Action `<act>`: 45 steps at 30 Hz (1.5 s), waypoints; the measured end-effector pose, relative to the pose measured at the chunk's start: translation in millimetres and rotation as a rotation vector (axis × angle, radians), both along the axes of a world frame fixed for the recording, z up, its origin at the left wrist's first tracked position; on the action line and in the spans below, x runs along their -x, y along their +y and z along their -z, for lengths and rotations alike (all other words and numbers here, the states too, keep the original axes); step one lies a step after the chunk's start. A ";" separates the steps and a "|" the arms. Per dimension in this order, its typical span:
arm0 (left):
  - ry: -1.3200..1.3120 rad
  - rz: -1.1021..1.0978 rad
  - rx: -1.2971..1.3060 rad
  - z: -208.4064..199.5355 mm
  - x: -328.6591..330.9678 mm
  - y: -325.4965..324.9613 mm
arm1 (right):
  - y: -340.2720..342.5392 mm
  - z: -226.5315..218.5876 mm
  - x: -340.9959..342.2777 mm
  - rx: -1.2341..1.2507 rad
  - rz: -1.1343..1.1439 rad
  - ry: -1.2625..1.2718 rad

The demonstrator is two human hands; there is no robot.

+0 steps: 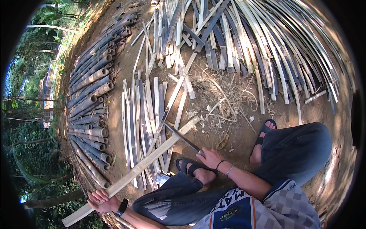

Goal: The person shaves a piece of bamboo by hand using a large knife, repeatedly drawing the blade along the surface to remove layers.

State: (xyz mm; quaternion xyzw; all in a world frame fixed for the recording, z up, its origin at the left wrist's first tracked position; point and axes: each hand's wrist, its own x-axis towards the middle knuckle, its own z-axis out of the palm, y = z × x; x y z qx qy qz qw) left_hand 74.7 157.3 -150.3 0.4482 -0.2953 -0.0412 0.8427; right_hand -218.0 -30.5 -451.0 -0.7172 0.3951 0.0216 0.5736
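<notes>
My left hand [102,200], below a black wristband, is wrapped round a long pale split bamboo strip [142,166]. The strip slants up from the lower left, its far end in front of my feet. In my right hand [211,158] is the handle of a knife [190,143] with a long dark blade. That blade points up and left and crosses the strip near its far end. Whether its edge bites into the bamboo I cannot tell. Several more split strips [133,114] lie on the ground beyond and beneath the held one.
Bamboo poles [89,103] are stacked along the left. A wide fan of split strips [263,42] spreads across the far side and right. Curled shavings [223,93] litter the dirt in the middle. My sandalled feet [204,173] and bent knees are close to the knife.
</notes>
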 end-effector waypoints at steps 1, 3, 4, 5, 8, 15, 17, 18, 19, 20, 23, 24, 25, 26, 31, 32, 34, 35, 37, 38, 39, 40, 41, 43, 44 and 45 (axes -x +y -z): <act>0.003 0.015 0.005 0.0 0.4 -4.5 | -1.0 -0.1 1.0 -0.012 0.022 0.007; -0.011 -0.007 -0.003 -2.9 4.1 -9.7 | -2.6 -0.3 1.6 -0.037 0.065 0.021; -0.009 -0.021 0.001 -5.5 7.5 -11.8 | 3.3 -15.7 -3.7 -0.037 0.083 0.021; -0.006 -0.035 0.004 -6.3 9.0 -12.2 | 2.8 -18.3 -2.0 -0.029 0.016 -0.002; -0.022 0.013 -0.007 -4.2 3.8 -8.3 | -2.4 -9.7 6.4 0.069 -0.058 -0.044; -0.037 0.037 0.006 -5.1 3.6 -10.2 | 9.3 -2.6 5.1 0.052 -0.001 -0.094; -0.041 0.027 0.001 -6.4 5.8 -9.8 | -7.3 -4.1 13.1 0.029 0.004 -0.065; -0.043 0.049 -0.002 -4.2 3.5 -10.2 | -9.1 14.4 13.9 0.022 0.091 -0.049; -0.052 0.070 0.003 -3.7 2.6 -14.5 | -14.8 18.1 11.3 0.022 0.177 -0.038; -0.051 0.055 0.000 -4.4 3.5 -17.1 | -11.7 18.0 13.7 0.050 0.110 0.029; -0.041 -0.001 -0.003 -8.3 9.2 -18.4 | 4.4 0.7 8.3 -0.003 0.080 -0.059; -0.035 -0.019 0.001 -9.7 9.8 -18.5 | -0.9 -2.8 13.6 -0.013 -0.031 -0.034; -0.026 -0.032 0.006 -11.2 11.1 -19.7 | -7.5 -0.2 15.6 -0.010 0.052 -0.012; -0.052 0.014 0.009 -10.2 6.5 -20.2 | -10.0 9.3 15.5 -0.013 0.141 0.007; -0.090 0.067 -0.025 -9.0 5.6 -20.5 | 4.3 25.7 22.0 0.009 0.187 0.022; -0.087 0.044 -0.021 -11.2 7.3 -19.9 | -0.8 16.7 23.0 -0.075 0.108 -0.021; -0.065 -0.014 -0.001 -14.0 12.8 -26.6 | -11.5 18.4 21.3 -0.038 0.124 -0.007; -0.066 0.007 -0.014 -12.9 11.8 -28.8 | -12.7 23.1 22.0 -0.023 0.143 0.000; -0.077 0.036 -0.035 -10.7 7.2 -27.8 | -5.3 36.9 20.0 0.000 0.254 -0.022; -0.098 0.063 -0.029 -11.0 5.7 -24.7 | -2.5 31.2 18.5 -0.017 0.233 -0.015; -0.096 0.062 -0.018 -11.6 3.6 -22.1 | -1.2 25.9 17.7 -0.034 0.213 -0.007; -0.087 0.065 -0.011 -12.0 4.2 -22.0 | -4.8 15.6 22.0 -0.062 0.152 -0.045; -0.078 0.067 -0.003 -12.1 4.7 -22.1 | -5.8 21.9 21.2 -0.044 0.168 -0.039; -0.081 0.088 -0.023 -9.9 1.9 -21.5 | -8.8 32.2 16.3 -0.010 0.199 -0.029; -0.083 0.099 -0.034 -9.6 0.6 -20.6 | -8.2 31.6 16.7 -0.015 0.200 -0.005; -0.088 0.111 -0.038 -10.1 0.3 -18.6 | -6.6 30.6 18.0 -0.020 0.200 0.020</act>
